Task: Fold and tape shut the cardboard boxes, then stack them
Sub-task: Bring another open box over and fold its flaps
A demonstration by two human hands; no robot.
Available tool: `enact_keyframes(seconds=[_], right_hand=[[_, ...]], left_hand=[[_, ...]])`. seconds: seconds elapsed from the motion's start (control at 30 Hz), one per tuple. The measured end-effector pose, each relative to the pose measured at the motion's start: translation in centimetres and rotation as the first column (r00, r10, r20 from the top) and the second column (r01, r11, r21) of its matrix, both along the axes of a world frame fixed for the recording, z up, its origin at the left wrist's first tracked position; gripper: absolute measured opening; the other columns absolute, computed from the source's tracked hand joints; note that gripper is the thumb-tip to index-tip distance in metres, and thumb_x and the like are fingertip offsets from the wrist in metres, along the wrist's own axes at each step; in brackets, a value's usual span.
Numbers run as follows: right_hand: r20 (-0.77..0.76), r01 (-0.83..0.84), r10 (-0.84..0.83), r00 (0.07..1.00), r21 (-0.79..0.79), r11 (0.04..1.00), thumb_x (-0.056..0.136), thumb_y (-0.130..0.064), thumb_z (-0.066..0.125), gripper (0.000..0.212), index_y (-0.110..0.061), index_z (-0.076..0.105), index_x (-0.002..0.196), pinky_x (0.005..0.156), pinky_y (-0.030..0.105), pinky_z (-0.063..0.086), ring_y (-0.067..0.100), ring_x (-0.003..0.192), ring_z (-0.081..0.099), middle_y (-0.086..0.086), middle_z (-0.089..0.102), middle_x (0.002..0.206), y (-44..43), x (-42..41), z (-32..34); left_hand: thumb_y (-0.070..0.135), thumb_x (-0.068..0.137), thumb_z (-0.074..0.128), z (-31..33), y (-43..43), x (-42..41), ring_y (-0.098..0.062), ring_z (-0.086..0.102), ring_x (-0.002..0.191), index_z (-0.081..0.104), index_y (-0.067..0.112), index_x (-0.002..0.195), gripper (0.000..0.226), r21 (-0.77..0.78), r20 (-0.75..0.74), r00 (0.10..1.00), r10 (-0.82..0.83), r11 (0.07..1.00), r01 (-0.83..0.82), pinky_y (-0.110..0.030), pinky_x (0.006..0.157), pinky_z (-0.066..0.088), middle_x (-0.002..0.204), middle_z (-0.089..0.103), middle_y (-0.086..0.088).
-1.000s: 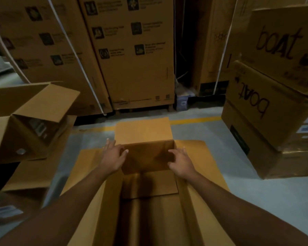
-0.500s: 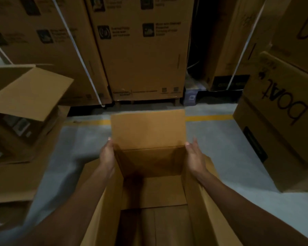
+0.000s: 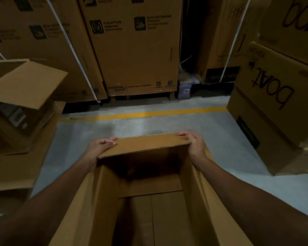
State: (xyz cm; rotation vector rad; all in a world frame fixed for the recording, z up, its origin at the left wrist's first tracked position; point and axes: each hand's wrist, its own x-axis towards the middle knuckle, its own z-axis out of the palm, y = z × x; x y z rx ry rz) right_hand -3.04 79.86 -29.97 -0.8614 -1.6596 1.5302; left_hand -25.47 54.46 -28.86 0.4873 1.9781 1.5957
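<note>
we've tipped the far end flap (image 3: 146, 145) inward from upright (first fold underway); our left hand (image 3: 100, 148) and right hand (image 3: 194, 142) clamp curled fingers (image 3: 112, 143) on its corners.

Yellow floor line (image 3: 149, 113); tall printed cartons (image 3: 137, 55)

Two hands (image 3: 98, 150) (image 3: 195, 145), two open boxes (image 3: 144, 145) (image 3: 25, 86), two boxes lettered boat (image 3: 267, 103) (image 3: 295, 23), one yellow floor line (image 3: 149, 113).

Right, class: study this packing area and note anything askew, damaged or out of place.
The open box on the left pile sits tilted, a flap sticking out. On the right, a stacked box carries its handwritten "boat" upside down. The far flap gripped by the left hand and right hand looks undamaged.
</note>
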Motion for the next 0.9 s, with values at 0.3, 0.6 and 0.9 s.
enact_keyframes(seconds=[0.3,0.6,0.9], right_hand=[[0.801,-0.547,-0.024,0.598,0.43,0.719,0.093,-0.02,0.058,0.043,-0.024,0.059,0.136,0.123,0.047,0.016,0.03,0.152,0.015,-0.001,0.041,0.154,-5.1,4.6,0.2],[0.788,-0.669,0.168,0.592,0.364,0.648,0.105,-0.038,0.045,0.048,-0.022,0.044,0.149,0.123,0.052,0.019,0.027,0.155,-0.001,0.008,0.011,0.167,-21.8,13.2,3.3],[0.826,-0.787,0.2,0.526,0.384,0.483,0.097,-0.022,0.054,0.051,-0.028,0.046,0.147,0.123,0.054,0.007,0.024,0.155,0.001,0.004,0.014,0.167,-34.9,16.9,3.5]], left_hand=[[0.046,0.103,0.043,-3.0,-3.7,6.3,-0.028,0.001,0.154,0.029,0.029,0.155,0.057,-0.72,-0.627,0.539,-0.562,0.682,-0.127,-0.053,0.122,0.007,0.166,0.014,-0.001],[0.049,0.105,0.033,-0.6,-15.1,18.5,-0.025,0.003,0.154,0.02,0.023,0.158,0.061,-0.735,-0.544,0.666,-0.51,0.673,-0.085,-0.048,0.122,0.01,0.167,0.006,-0.003],[0.057,0.092,0.055,-0.3,-24.5,23.6,-0.042,0.029,0.138,0.029,0.013,0.147,0.074,-0.705,-0.316,0.94,0.131,0.631,-0.325,-0.054,0.112,0.03,0.154,0.026,-0.019]])
